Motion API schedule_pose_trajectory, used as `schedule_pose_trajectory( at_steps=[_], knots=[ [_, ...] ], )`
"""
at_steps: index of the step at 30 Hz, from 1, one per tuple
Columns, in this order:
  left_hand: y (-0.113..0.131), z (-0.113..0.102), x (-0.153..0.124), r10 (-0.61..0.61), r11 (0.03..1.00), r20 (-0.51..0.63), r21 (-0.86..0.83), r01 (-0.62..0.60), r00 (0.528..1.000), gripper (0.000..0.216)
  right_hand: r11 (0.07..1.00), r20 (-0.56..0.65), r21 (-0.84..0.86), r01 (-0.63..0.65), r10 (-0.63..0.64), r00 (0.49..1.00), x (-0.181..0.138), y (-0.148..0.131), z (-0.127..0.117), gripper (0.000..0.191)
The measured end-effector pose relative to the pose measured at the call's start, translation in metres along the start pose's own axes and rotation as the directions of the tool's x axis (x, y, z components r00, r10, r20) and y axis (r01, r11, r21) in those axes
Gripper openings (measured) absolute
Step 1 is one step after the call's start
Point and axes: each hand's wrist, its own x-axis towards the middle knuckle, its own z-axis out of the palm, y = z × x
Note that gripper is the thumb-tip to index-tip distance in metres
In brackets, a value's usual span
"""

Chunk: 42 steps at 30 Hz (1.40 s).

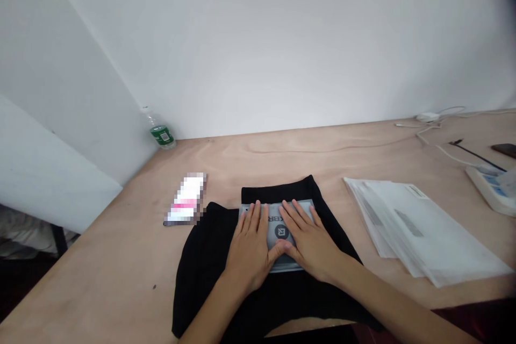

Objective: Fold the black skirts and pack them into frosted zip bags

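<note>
The left hand and right hand lay flat on a gray card, fingers spread wide, not gripping. The card sat on a folded black cloth on a wood table. White packets lay right, a blurred box left. A water bottle stood by the white wall.

Grey card on black cloth, center of frame: letters "KBR", partly covered, round logo below them. Green bottle label, upper left: too small to read.
</note>
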Motion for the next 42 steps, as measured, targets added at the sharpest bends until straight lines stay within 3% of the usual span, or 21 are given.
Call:
schedule_pose_trajectory(
  at_steps=[3, 6, 8, 11, 13, 18, 21, 23, 26, 28, 33, 36, 42],
  knots=[
    [-0.007, -0.002, -0.008, -0.036, 0.999, -0.006, 0.007, 0.036, 0.999, 0.074, 0.999, -0.029, -0.018, 0.033, -0.033, 0.999, -0.004, -0.001, -0.006, 0.069],
    [-0.013, -0.006, -0.016, -0.080, 0.993, 0.028, -0.089, 0.082, 0.996, 0.068, 0.967, -0.071, -0.064, 0.246, -0.251, 0.965, -0.018, -0.004, -0.013, 0.067],
    [-0.015, -0.013, -0.019, -0.127, 0.971, 0.013, -0.203, 0.127, 0.992, 0.062, 0.917, -0.155, -0.118, 0.381, -0.396, 0.905, -0.029, -0.006, -0.015, 0.048],
    [-0.015, -0.028, -0.021, -0.211, 0.913, -0.097, -0.376, 0.160, 0.973, 0.056, 0.879, -0.317, -0.202, 0.432, -0.476, 0.820, -0.037, -0.010, -0.021, 0.020],
    [-0.013, -0.040, -0.022, -0.264, 0.871, -0.175, -0.466, 0.157, 0.948, 0.054, 0.891, -0.384, -0.242, 0.385, -0.452, 0.805, -0.032, -0.009, -0.036, 0.018],
    [-0.010, -0.058, -0.028, -0.387, 0.772, -0.286, -0.620, 0.139, 0.877, 0.049, 0.932, -0.458, -0.358, 0.058, -0.230, 0.859, 0.016, 0.014, -0.111, 0.020],
    [-0.009, -0.058, -0.029, -0.412, 0.730, -0.197, -0.656, 0.193, 0.889, 0.048, 0.906, -0.533, -0.377, -0.192, -0.042, 0.845, 0.054, 0.041, -0.148, 0.027],
    [-0.009, -0.057, -0.029, -0.405, 0.725, -0.123, -0.647, 0.236, 0.906, 0.046, 0.871, -0.596, -0.370, -0.324, 0.045, 0.801, 0.075, 0.060, -0.154, 0.029],
    [-0.011, -0.057, -0.028, -0.372, 0.769, -0.095, -0.589, 0.249, 0.923, 0.043, 0.836, -0.596, -0.310, -0.453, 0.200, 0.778, 0.092, 0.085, -0.133, 0.034],
    [-0.013, -0.058, -0.027, -0.355, 0.810, -0.102, -0.531, 0.251, 0.929, 0.041, 0.841, -0.500, -0.287, -0.458, 0.277, 0.821, 0.092, 0.097, -0.104, 0.036],
    [-0.029, -0.061, -0.007, -0.338, 0.872, -0.098, -0.407, 0.272, 0.936, 0.030, 0.893, -0.298, -0.236, -0.382, 0.308, 0.904, 0.075, 0.117, -0.039, 0.027],
    [-0.046, -0.060, 0.020, -0.369, 0.871, -0.084, -0.379, 0.313, 0.926, 0.025, 0.912, -0.248, -0.162, -0.378, 0.333, 0.910, 0.069, 0.122, -0.031, 0.025],
    [-0.070, -0.046, 0.068, -0.441, 0.838, 0.036, -0.342, 0.426, 0.897, 0.023, 0.923, -0.214, 0.093, -0.372, 0.384, 0.898, 0.067, 0.113, -0.042, 0.030]
  ],
)
